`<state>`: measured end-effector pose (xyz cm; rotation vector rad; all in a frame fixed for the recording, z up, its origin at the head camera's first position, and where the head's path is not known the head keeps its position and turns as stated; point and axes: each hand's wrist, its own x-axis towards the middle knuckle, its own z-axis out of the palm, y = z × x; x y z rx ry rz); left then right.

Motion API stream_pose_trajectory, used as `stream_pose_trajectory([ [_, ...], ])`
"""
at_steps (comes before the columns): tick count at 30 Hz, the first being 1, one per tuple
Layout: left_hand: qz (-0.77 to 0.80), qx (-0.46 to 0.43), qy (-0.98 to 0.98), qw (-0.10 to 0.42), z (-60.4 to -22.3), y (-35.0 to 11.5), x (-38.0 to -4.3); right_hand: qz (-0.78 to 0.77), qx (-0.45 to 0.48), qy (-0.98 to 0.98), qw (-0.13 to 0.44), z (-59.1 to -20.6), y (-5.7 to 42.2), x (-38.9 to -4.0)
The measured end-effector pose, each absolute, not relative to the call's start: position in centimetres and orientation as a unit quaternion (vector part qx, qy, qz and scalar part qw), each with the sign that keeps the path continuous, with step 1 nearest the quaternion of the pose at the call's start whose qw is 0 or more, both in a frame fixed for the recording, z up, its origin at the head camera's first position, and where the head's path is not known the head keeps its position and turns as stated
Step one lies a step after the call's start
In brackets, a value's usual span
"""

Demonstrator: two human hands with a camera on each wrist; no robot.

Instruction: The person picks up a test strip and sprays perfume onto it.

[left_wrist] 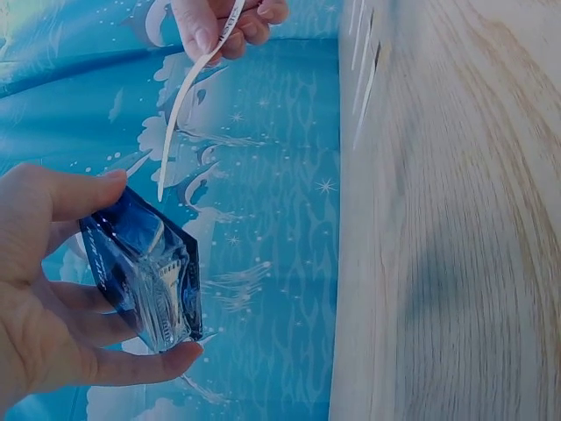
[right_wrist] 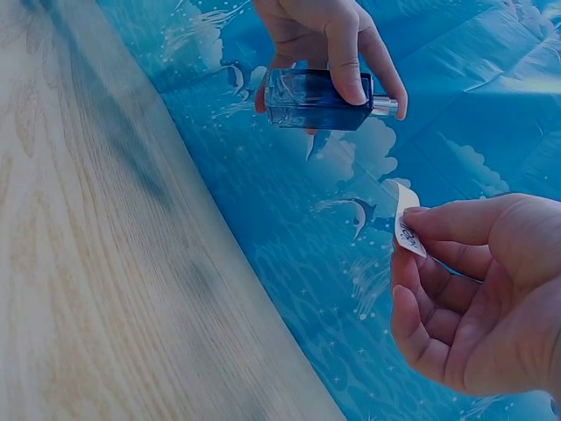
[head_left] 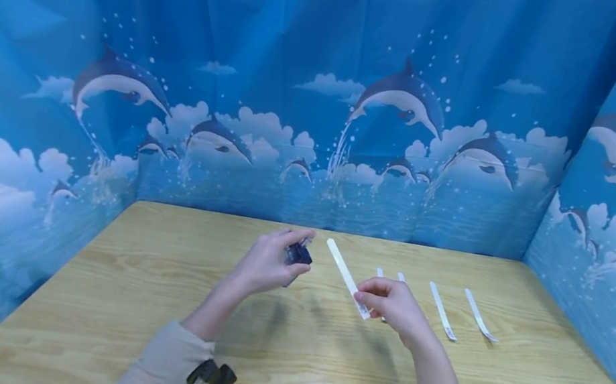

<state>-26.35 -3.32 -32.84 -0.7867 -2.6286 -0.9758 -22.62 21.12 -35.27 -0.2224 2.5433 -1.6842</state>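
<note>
My left hand (head_left: 263, 267) holds a blue glass perfume bottle (right_wrist: 316, 101) above the table. In the right wrist view the bottle lies sideways, with one fingertip at its silver spray top (right_wrist: 384, 105). My right hand (head_left: 397, 307) pinches a white paper test strip (head_left: 342, 264) between thumb and fingers, by the end with dark print. The strip's free end points away from me, toward the bottle's side, with a gap between them. In the left wrist view the strip (left_wrist: 175, 114) bends slightly.
Several more white strips lie on the wooden table (head_left: 143, 300); two are to the right, a near strip (head_left: 442, 312) and a far strip (head_left: 480, 314). Others are partly hidden behind my right hand. A blue dolphin-print curtain (head_left: 283, 45) borders the table at the back and sides.
</note>
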Motion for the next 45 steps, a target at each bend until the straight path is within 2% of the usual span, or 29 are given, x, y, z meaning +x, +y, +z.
stream_pose_trajectory([
  [22,-0.418,-0.238,-0.864,0.147,-33.5,-4.6,-26.0,-0.575,-0.051,0.816,0.029,-35.3,21.5,-22.6],
  [31,-0.451,-0.210,-0.857,0.133,-33.7,-5.5,-25.8,-0.582,-0.036,0.812,0.027,-35.7,22.0,-22.9],
  [41,-0.479,-0.098,-0.868,0.086,-33.5,-6.7,-25.9,-0.577,-0.024,0.815,0.034,-35.8,22.1,-22.8],
  [45,-0.483,-0.088,-0.868,0.081,-33.8,-7.5,-26.2,-0.577,-0.025,0.816,0.036,-36.0,22.3,-22.9],
])
